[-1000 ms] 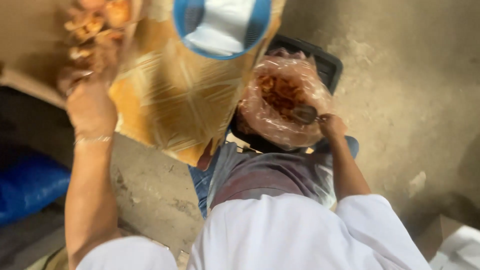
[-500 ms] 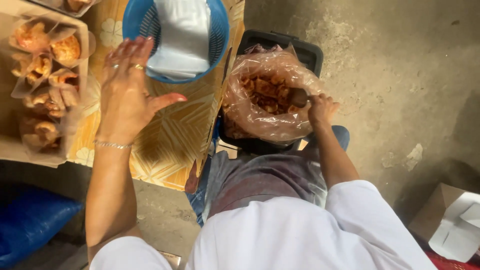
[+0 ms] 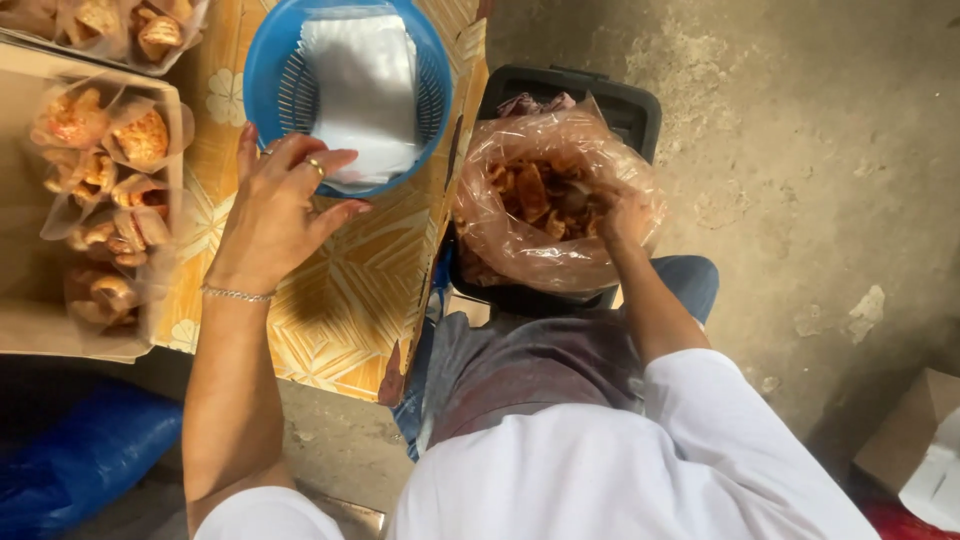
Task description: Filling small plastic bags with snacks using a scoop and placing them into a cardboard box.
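Note:
My left hand [image 3: 278, 205] rests on the yellow patterned table [image 3: 330, 300], fingers spread, touching the near rim of a blue plastic basket [image 3: 272, 70]. A stack of clear plastic bags [image 3: 362, 90] lies in that basket. My right hand [image 3: 622, 215] is plunged into a large clear plastic bag of fried orange snacks [image 3: 540, 195], which sits in a black bin [image 3: 600, 95] by my knees. Whether that hand grips anything is hidden by the bag.
A cardboard box [image 3: 30, 330] at the left holds several small filled snack bags [image 3: 105, 170]. A blue sack [image 3: 80, 450] lies under the table. Bare concrete floor [image 3: 800, 150] spreads to the right, with a cardboard box [image 3: 915, 450] at the lower right corner.
My left hand moved from the snack bags in the box over to the blue basket's rim. My right hand went deeper into the big snack bag. The view tilted down.

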